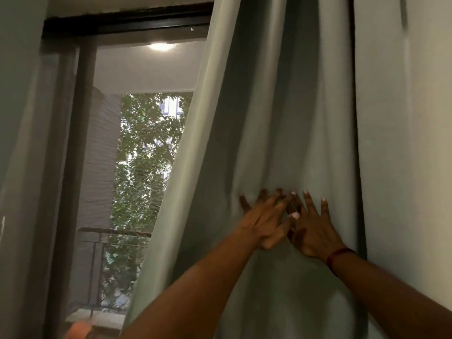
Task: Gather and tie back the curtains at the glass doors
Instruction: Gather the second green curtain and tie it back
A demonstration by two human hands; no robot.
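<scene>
– Beyond the glass door (pixel 137 167) it is a balcony: a railing (pixel 115 232), a leafy tree (pixel 149 143), a lit lamp (pixel 161 46) on the ceiling outside. The dark door frame (pixel 80 143) stands left of the opening. Where is the curtain?

– The right-hand curtain (pixel 269 106) hangs in long up-and-down folds and fills the middle of the view. Its free edge slants from the top down towards the lower left, so the glass shows only left of it. A second curtain (pixel 24 143) hangs at the far left, untouched.

– And the hands?

– Both lie flat on the cloth at about mid-height. The left hand (pixel 264 221) and the right hand (pixel 313 231) overlap at the fingers, the left over the right. The fingers are spread and pressing on the folds; nothing is pinched. A red band (pixel 338 254) circles the right wrist.

– Which way does the loose cloth lie from them?

– To their left and below. The left hand is nearer that free edge, so I judge it the one to reach out and sweep the edge rightwards, across the folds, while the right steadies the bunch.

– Any tie?

– None in view. The gathering looks part done and the tying not yet begun. The pale surface (pixel 415 143) at the far right may be wall or more cloth; I cannot tell.
</scene>
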